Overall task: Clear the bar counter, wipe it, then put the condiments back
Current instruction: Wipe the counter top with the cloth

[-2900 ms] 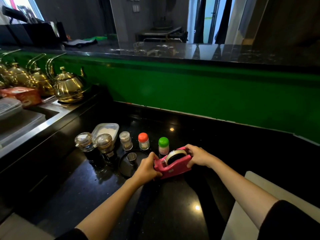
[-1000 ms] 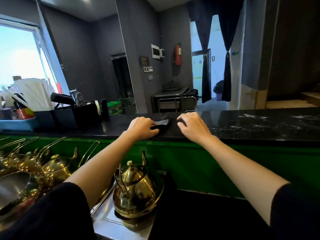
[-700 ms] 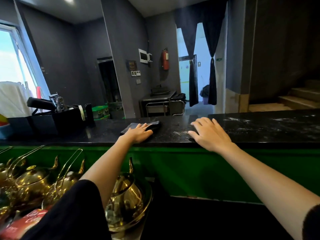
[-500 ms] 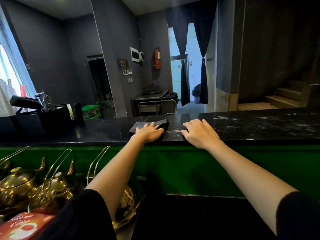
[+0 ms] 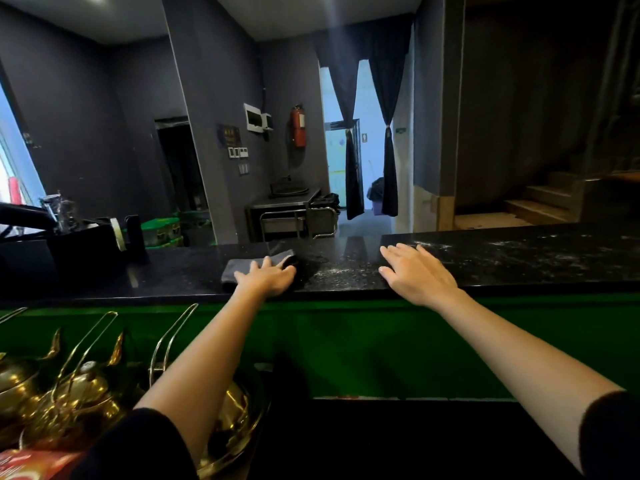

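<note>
The black speckled bar counter (image 5: 519,261) runs across the view above a green front panel. A dark grey folded cloth (image 5: 242,266) lies flat on it left of centre. My left hand (image 5: 268,277) presses down on the cloth with fingers spread. My right hand (image 5: 415,273) rests flat and open on the bare counter to the right, holding nothing. White dusty specks cover the counter to the right of that hand. No condiments are in view.
A black organiser box (image 5: 83,251) with a tape roll and utensils stands at the counter's left end. Several brass teapots (image 5: 76,396) crowd the lower left below the counter. A red packet (image 5: 31,465) lies at the bottom left corner.
Earlier I held a pink tape dispenser on the lower counter beside the condiments. Over the last second my left hand slid the cloth over the upper counter; my right hand has shifted right.
</note>
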